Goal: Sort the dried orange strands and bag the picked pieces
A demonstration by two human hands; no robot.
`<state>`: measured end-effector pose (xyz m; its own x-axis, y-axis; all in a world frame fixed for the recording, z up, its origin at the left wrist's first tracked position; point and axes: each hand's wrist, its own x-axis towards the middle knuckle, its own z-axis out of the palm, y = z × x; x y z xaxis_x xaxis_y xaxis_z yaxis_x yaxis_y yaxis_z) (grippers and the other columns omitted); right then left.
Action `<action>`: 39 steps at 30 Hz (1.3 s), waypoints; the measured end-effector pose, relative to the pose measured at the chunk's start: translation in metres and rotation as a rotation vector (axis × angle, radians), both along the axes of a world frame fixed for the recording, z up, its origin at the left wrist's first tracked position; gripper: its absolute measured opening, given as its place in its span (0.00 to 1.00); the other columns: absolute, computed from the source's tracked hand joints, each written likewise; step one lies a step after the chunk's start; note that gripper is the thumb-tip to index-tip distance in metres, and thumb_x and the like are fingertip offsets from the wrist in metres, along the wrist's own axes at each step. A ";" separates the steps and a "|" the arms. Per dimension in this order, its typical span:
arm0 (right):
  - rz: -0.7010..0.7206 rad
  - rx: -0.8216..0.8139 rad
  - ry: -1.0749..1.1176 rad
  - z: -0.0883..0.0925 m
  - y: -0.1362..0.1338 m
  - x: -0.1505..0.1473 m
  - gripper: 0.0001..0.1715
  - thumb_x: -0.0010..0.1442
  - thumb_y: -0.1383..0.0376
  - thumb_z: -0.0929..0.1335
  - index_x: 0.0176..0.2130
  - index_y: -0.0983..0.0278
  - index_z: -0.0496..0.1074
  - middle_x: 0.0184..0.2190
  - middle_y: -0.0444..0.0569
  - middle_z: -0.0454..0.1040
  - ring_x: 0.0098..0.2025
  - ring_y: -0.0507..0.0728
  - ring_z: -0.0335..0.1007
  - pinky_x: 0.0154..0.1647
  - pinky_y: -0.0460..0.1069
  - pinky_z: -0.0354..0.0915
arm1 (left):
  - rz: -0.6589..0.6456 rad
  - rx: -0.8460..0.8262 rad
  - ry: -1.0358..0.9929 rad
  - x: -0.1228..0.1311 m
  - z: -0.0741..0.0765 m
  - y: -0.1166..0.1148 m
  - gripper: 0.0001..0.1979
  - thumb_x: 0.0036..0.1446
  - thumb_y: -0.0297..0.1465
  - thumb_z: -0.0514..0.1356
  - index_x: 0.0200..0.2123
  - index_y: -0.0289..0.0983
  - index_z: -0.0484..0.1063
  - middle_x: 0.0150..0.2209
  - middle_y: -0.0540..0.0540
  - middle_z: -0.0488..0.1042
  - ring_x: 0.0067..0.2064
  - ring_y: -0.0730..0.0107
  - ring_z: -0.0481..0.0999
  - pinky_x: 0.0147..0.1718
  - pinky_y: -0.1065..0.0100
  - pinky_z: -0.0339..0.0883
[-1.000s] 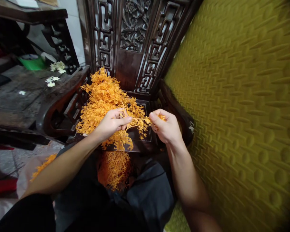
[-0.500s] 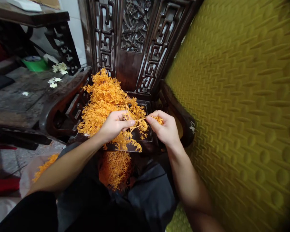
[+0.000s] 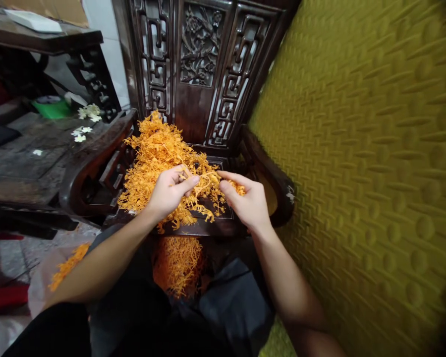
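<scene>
A pile of orange, finely branched plastic-looking sprigs (image 3: pixel 159 144) lies on the seat of a dark carved wooden chair (image 3: pixel 223 229). My left hand (image 3: pixel 167 193), over the pile's front edge, is closed with thumb and fingers on a branching orange sprig (image 3: pixel 209 175). Beside it on the right, my right hand (image 3: pixel 250 203) is curled round small orange sprig pieces (image 3: pixel 239 188), partly hidden behind its thumb. Its thumb and forefinger tips are slightly apart, near the sprig's end; whether they touch it I cannot tell.
More orange sprigs (image 3: pixel 178 263) fill a container between my knees, and others lie in a pale bag (image 3: pixel 40 277) at lower left. On the wooden table (image 3: pixel 22 163) at left are green tape (image 3: pixel 54 106) and white flower pieces (image 3: pixel 80 133). A yellow textured surface (image 3: pixel 357 148) rises at right.
The right thumb and forefinger have parted at the tips, where they earlier pinched a stem stretched between both hands. The whole view has shifted slightly.
</scene>
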<state>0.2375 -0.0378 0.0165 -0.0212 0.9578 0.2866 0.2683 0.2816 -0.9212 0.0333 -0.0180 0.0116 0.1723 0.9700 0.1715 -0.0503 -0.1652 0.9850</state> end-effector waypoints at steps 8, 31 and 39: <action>-0.176 0.166 -0.055 -0.007 0.012 0.006 0.15 0.62 0.54 0.72 0.32 0.63 0.76 0.25 0.44 0.73 0.26 0.51 0.68 0.25 0.46 0.62 | 0.017 -0.058 -0.057 0.006 0.002 0.001 0.15 0.51 0.34 0.68 0.22 0.36 0.65 0.17 0.55 0.62 0.19 0.81 0.58 0.20 0.72 0.49; -0.028 0.336 -0.121 0.008 -0.009 0.000 0.09 0.62 0.64 0.71 0.42 0.58 0.82 0.35 0.49 0.79 0.36 0.57 0.75 0.40 0.54 0.72 | -0.186 -0.104 0.003 0.006 -0.005 0.003 0.14 0.58 0.34 0.64 0.45 0.33 0.74 0.31 0.48 0.76 0.23 0.81 0.65 0.23 0.74 0.58; -0.050 0.264 -0.193 0.001 -0.002 0.002 0.13 0.63 0.62 0.71 0.47 0.59 0.80 0.42 0.49 0.80 0.43 0.58 0.76 0.49 0.54 0.70 | -0.101 0.020 0.191 0.015 -0.006 0.004 0.15 0.60 0.40 0.64 0.42 0.35 0.81 0.37 0.45 0.80 0.34 0.73 0.72 0.34 0.70 0.64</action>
